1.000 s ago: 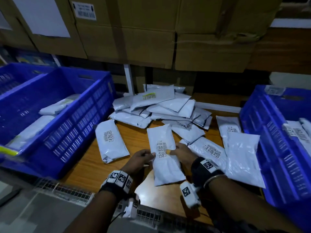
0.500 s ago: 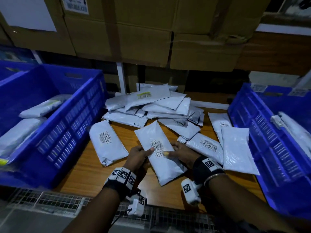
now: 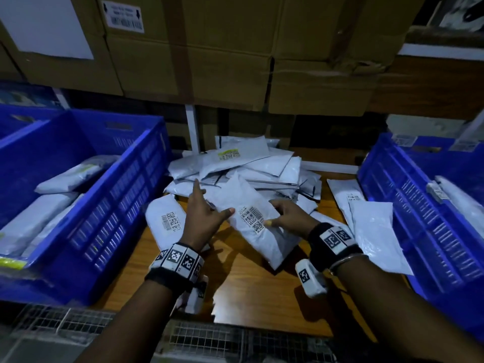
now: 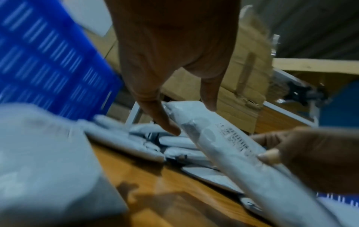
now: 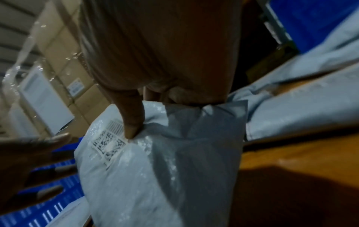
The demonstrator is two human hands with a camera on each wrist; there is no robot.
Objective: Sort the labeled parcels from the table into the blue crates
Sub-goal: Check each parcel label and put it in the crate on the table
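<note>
A white labeled parcel (image 3: 251,218) hangs tilted just above the wooden table (image 3: 248,289). My right hand (image 3: 275,218) pinches its right edge, thumb pressed beside the barcode label (image 5: 108,142) and fingers curled underneath. My left hand (image 3: 209,205) is beside the parcel's left edge with fingers straight and spread; its thumb tip reaches the parcel near the label without gripping. A blue crate (image 3: 125,205) with parcels inside stands on the left, and another blue crate (image 3: 408,205) stands on the right.
A heap of white parcels (image 3: 243,163) lies at the back of the table. One labeled parcel (image 3: 167,218) lies by the left crate and two more (image 3: 377,231) lie by the right crate. Cardboard boxes (image 3: 209,61) are stacked behind.
The parcel has come up off the table and turned with its top to the left. My left hand has let go of it and spread its fingers; the right hand keeps its pinch.
</note>
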